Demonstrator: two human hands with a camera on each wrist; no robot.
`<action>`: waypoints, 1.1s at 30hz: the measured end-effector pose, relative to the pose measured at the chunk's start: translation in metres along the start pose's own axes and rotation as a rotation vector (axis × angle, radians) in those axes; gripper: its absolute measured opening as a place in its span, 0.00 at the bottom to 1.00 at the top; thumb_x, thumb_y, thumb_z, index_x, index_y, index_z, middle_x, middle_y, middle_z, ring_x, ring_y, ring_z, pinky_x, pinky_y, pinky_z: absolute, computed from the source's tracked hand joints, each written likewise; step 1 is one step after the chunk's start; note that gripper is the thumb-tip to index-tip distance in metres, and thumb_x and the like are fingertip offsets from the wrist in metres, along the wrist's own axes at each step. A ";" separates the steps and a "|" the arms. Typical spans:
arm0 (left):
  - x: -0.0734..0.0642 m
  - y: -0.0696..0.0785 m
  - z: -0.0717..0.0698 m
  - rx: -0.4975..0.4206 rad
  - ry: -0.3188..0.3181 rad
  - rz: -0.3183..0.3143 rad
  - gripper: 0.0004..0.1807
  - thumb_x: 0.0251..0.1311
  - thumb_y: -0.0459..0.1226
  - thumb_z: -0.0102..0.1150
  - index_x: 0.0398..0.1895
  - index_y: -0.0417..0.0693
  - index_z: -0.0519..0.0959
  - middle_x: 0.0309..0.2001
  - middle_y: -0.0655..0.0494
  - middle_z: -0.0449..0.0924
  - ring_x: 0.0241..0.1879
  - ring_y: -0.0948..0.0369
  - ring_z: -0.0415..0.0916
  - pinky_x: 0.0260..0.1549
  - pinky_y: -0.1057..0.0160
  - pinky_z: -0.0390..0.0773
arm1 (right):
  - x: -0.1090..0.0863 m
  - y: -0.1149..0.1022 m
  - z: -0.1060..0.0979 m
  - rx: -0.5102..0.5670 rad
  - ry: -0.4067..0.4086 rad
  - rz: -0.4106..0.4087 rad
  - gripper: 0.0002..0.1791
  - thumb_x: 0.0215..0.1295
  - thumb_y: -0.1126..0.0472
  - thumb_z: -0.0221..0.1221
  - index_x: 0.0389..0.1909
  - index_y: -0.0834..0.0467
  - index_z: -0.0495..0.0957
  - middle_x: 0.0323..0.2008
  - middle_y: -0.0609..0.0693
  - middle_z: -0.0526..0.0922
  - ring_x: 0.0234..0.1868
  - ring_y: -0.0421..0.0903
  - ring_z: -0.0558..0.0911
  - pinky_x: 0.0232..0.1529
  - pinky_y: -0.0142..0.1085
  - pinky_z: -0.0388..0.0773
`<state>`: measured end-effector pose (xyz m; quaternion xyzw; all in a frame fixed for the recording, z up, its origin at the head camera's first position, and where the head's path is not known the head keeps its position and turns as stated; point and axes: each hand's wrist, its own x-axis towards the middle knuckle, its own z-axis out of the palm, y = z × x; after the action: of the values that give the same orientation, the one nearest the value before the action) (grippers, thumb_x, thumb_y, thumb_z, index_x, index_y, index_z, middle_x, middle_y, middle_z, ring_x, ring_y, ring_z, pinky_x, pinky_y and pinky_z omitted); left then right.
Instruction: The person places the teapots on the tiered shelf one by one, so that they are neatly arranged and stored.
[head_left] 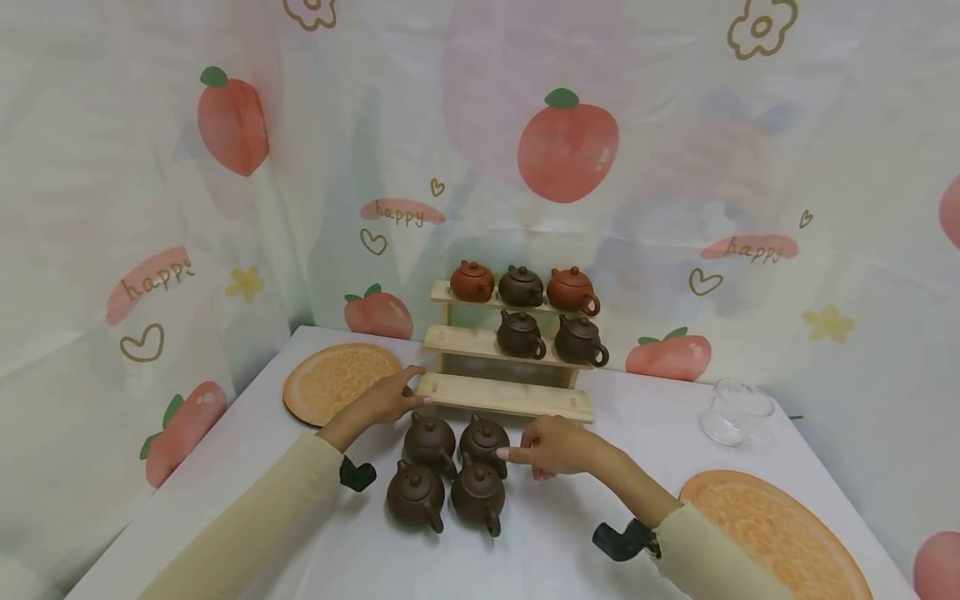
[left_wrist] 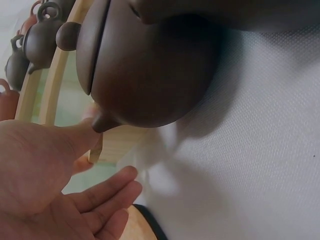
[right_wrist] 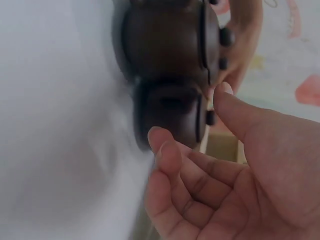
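Note:
My left hand (head_left: 388, 398) is at the left end of the lowest board of a stepped wooden rack (head_left: 502, 396). In the left wrist view its thumb and index finger pinch the board's end, while the other fingers (left_wrist: 112, 192) extend beside it. Several dark brown teapots stand close together on the cloth before the rack, including a back-left teapot (head_left: 429, 442) near my left hand. My right hand (head_left: 558, 446) is just right of the back-right teapot (head_left: 483, 442), index finger pointing at its side. The right wrist view shows that hand's fingers (right_wrist: 172, 200) loosely bent around nothing.
On the rack's top step sit two reddish teapots (head_left: 471, 282) with a dark teapot (head_left: 521, 286) between them. Two dark teapots (head_left: 579, 340) occupy the middle step. Orange-patterned round mats (head_left: 341, 379) lie left and front right; a clear glass cup (head_left: 735, 412) stands right.

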<state>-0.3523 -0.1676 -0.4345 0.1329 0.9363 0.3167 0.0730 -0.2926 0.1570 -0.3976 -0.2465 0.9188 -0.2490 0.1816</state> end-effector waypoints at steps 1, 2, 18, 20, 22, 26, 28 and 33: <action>0.000 0.000 0.000 0.002 0.000 0.001 0.34 0.75 0.45 0.63 0.78 0.42 0.64 0.52 0.35 0.85 0.45 0.49 0.84 0.42 0.51 0.83 | -0.001 0.000 0.004 0.010 -0.010 -0.023 0.26 0.73 0.41 0.64 0.28 0.61 0.86 0.16 0.46 0.82 0.20 0.42 0.80 0.27 0.36 0.76; 0.000 0.000 0.000 0.004 -0.001 -0.004 0.34 0.76 0.45 0.63 0.78 0.42 0.64 0.52 0.35 0.85 0.45 0.49 0.84 0.43 0.51 0.83 | -0.002 -0.001 0.008 0.012 -0.015 -0.046 0.26 0.74 0.42 0.64 0.26 0.60 0.86 0.15 0.46 0.81 0.19 0.41 0.78 0.26 0.36 0.75; 0.001 -0.002 0.002 0.000 -0.002 -0.022 0.35 0.76 0.45 0.62 0.79 0.44 0.64 0.54 0.35 0.84 0.47 0.48 0.84 0.45 0.49 0.83 | -0.003 -0.002 0.037 -0.107 0.244 -0.116 0.13 0.74 0.56 0.66 0.29 0.58 0.81 0.18 0.43 0.75 0.21 0.38 0.72 0.24 0.33 0.70; 0.001 -0.002 0.002 0.001 0.000 -0.018 0.35 0.76 0.45 0.63 0.79 0.44 0.64 0.54 0.35 0.85 0.47 0.48 0.84 0.45 0.49 0.83 | 0.000 -0.001 0.040 -0.125 0.248 -0.118 0.15 0.74 0.55 0.66 0.27 0.56 0.78 0.18 0.42 0.72 0.22 0.38 0.70 0.25 0.33 0.68; 0.001 -0.001 0.002 0.001 0.000 -0.016 0.34 0.75 0.45 0.63 0.78 0.44 0.64 0.53 0.35 0.85 0.46 0.49 0.84 0.44 0.50 0.83 | 0.002 0.000 0.044 -0.139 0.248 -0.119 0.17 0.74 0.54 0.65 0.26 0.56 0.75 0.19 0.42 0.69 0.22 0.39 0.68 0.26 0.33 0.66; 0.001 -0.002 0.002 -0.007 -0.001 -0.019 0.34 0.75 0.46 0.63 0.78 0.44 0.64 0.52 0.36 0.85 0.45 0.50 0.83 0.42 0.51 0.83 | 0.003 0.001 0.048 -0.161 0.236 -0.104 0.16 0.75 0.55 0.64 0.27 0.56 0.74 0.20 0.43 0.68 0.23 0.40 0.68 0.27 0.34 0.66; 0.001 -0.003 0.002 -0.009 0.002 -0.020 0.34 0.75 0.45 0.63 0.78 0.44 0.64 0.53 0.35 0.85 0.45 0.49 0.84 0.43 0.51 0.83 | 0.004 0.003 0.050 -0.163 0.239 -0.115 0.15 0.75 0.56 0.64 0.29 0.57 0.76 0.20 0.43 0.69 0.24 0.41 0.69 0.27 0.35 0.67; 0.000 -0.001 0.002 -0.007 0.003 -0.017 0.35 0.75 0.45 0.63 0.78 0.44 0.64 0.53 0.35 0.84 0.47 0.48 0.84 0.45 0.49 0.83 | 0.003 0.006 0.053 -0.181 0.265 -0.154 0.11 0.75 0.59 0.63 0.32 0.58 0.78 0.21 0.43 0.71 0.24 0.40 0.71 0.27 0.35 0.69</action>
<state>-0.3520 -0.1676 -0.4367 0.1244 0.9363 0.3197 0.0746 -0.2732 0.1406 -0.4446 -0.2964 0.9318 -0.2088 0.0165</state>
